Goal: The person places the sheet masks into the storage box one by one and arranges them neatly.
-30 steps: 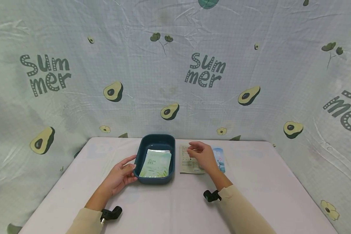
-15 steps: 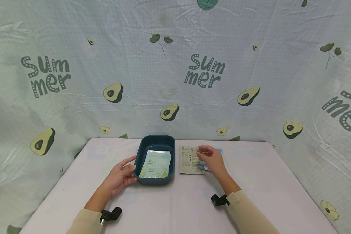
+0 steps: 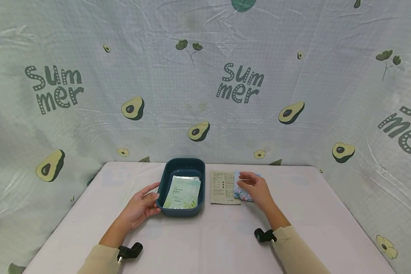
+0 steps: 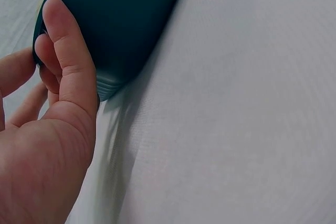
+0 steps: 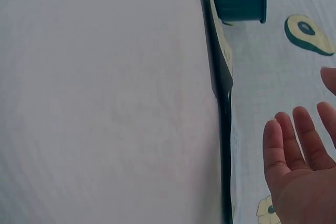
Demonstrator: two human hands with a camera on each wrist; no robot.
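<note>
A dark blue rectangular bin (image 3: 181, 212) stands at the middle of the table; a pale green printed sachet (image 3: 183, 192) lies flat inside it. My left hand (image 3: 141, 207) rests at the bin's left side, with extended fingers against its wall, as the left wrist view also shows. Right of the bin lies a beige sachet (image 3: 222, 188) covered in small print. A light blue sachet (image 3: 239, 194) lies against its right edge, partly hidden by my right hand (image 3: 255, 188). In the right wrist view, that hand (image 5: 302, 171) is loosely spread, holding nothing and apart from the sachets.
The table (image 3: 219, 239) is covered by a pale cloth. A hanging sheet (image 3: 171, 83) printed with avocados and lettering closes off the back and sides. A small black camera sits at each wrist, the left camera (image 3: 131, 250) and the right camera (image 3: 264, 235).
My right hand has moved right, off the beige sachet and over the blue one. The blue sachet has shifted slightly left. My left hand and the bin have stayed in place.
</note>
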